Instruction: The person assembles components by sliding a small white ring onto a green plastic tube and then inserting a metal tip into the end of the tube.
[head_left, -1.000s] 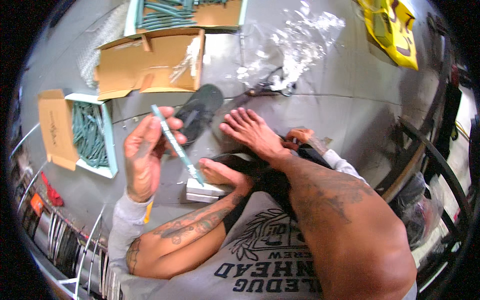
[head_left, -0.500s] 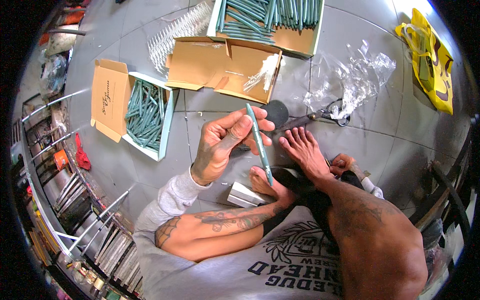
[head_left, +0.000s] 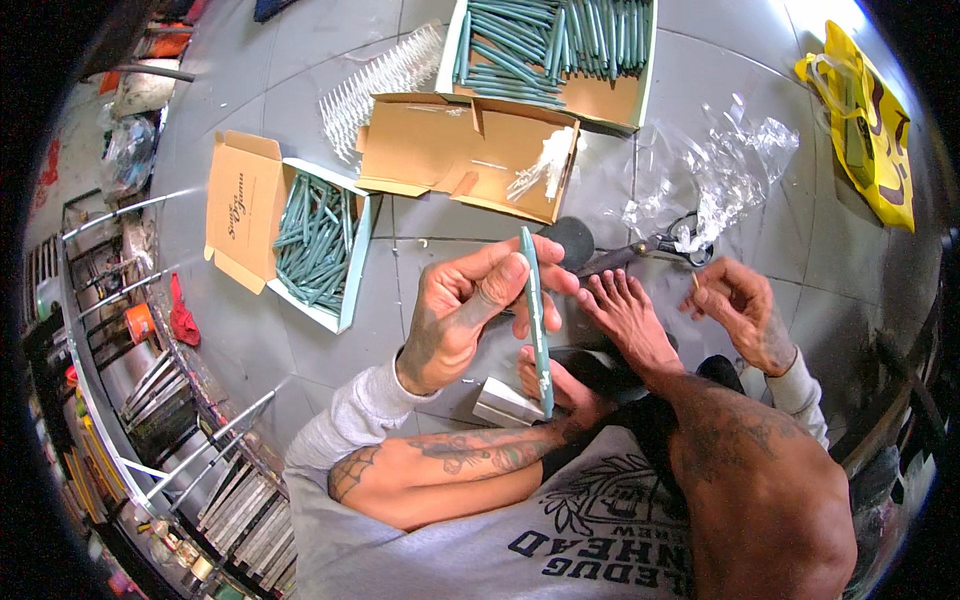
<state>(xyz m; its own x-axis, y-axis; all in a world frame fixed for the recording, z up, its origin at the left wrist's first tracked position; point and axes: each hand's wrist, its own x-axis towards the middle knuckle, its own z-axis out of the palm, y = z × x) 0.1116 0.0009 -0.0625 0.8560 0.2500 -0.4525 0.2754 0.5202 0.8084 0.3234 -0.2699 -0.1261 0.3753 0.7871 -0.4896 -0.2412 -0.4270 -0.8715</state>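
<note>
Between the thumb and fingers of my left hand is a slim teal pen, held nearly upright above my feet, with white print along its side. My right hand is raised beside my right foot, its thumb and fingers pinched together. Something tiny and pale shows at those fingertips, too small to name. An open box of loose teal pens stands at the left. A larger box at the far side holds more of them in rows. The flattened cardboard box between them carries thin white sticks.
Scissors lie by crumpled clear plastic, with a black disc nearby. White spiky strips rest behind the cardboard. A yellow bag is at the far right. A metal rack runs along the left. A silvery block sits by my left foot.
My right hand has risen from beside my right leg, out over the floor, fingers pinched. My left hand still holds the pen. The whole view has shifted slightly.
</note>
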